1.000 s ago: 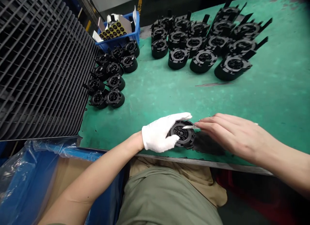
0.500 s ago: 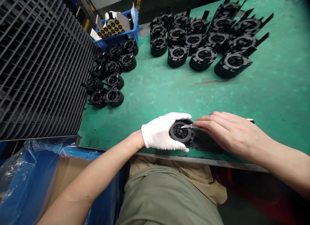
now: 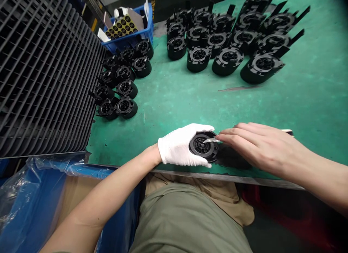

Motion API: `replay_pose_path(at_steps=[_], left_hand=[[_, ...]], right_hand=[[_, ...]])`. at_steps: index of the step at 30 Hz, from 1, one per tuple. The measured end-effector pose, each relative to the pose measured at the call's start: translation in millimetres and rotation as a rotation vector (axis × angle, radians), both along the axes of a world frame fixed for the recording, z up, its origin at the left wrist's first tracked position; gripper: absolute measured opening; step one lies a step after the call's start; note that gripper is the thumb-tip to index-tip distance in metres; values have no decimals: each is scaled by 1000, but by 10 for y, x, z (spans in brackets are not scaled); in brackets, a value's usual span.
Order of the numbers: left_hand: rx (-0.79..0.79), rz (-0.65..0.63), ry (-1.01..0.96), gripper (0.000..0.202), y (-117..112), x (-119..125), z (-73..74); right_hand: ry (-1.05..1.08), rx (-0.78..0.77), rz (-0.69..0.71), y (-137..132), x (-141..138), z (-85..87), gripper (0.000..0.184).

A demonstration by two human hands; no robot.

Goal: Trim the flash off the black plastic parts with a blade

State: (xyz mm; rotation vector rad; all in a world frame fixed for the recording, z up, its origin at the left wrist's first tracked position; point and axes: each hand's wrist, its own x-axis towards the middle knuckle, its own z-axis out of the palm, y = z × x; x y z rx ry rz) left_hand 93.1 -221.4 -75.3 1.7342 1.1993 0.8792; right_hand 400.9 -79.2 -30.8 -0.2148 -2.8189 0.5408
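Observation:
My left hand (image 3: 181,145), in a white glove, is closed around a round black plastic part (image 3: 201,145) at the table's near edge. Ribs and small holes mark the part's upward face. My right hand (image 3: 250,142), ungloved, grips a slim knife (image 3: 210,140) with a pointed silver blade. The blade's tip is over the face of the part, close to its middle; whether it touches cannot be made out. Most of the knife's handle is hidden under the right hand, and its rear end shows beyond the knuckles.
Several similar black parts stand in a left group (image 3: 125,88) and a larger back group (image 3: 227,57) on the green table (image 3: 174,97). A blue bin (image 3: 127,40) holds stickered sheets. Black grid racks (image 3: 43,75) rise at left, above a plastic-lined blue box (image 3: 32,198).
The view has tilted slightly, so the far parts sit a little higher in the picture. Both hands keep their grips, and the blade stays over the part's face.

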Motion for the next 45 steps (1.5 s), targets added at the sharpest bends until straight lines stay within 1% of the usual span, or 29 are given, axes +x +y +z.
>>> replay_pose_path(at_steps=[5, 8, 10, 13, 15, 20, 26, 32, 35, 38, 40, 42, 44, 45], left_hand=[[16, -9, -5, 128, 8, -17, -38], [37, -13, 3, 126, 9, -24, -48], [45, -13, 15, 125, 8, -25, -49], [33, -6, 34, 126, 6, -27, -51], [21, 0, 46, 126, 4, -29, -52], [27, 4, 25, 126, -3, -27, -43], [-12, 17, 40, 125, 9, -9, -5], [-14, 28, 9, 121, 13, -4, 30], [-5, 24, 7, 123, 5, 0, -2], [6, 28, 20, 125, 13, -11, -57], [17, 32, 24, 123, 29, -25, -78], [25, 29, 34, 122, 40, -24, -72], [40, 26, 54, 120, 22, 25, -38], [51, 51, 65, 118, -6, 75, -14]], right_hand=[[-50, 21, 9, -14, -21, 109, 55], [-43, 69, 12, -52, -16, 144, 56], [-18, 91, 18, -71, -3, 153, 54], [-6, 40, 5, -86, 29, 146, 54], [-13, 35, 5, -97, 52, 138, 56], [3, 127, 36, -165, 89, 160, 60], [-9, 166, -2, -275, 88, 232, 64], [-60, 233, -22, -418, 109, 204, 61], [-32, 303, -51, -539, 135, 179, 62], [-22, 356, -64, -662, 154, 151, 68], [-18, 336, -82, -718, 156, 125, 72], [8, 263, -110, -735, 148, 95, 71], [71, 182, -158, -712, 135, 70, 59], [102, 150, -194, -691, 131, 62, 53]])
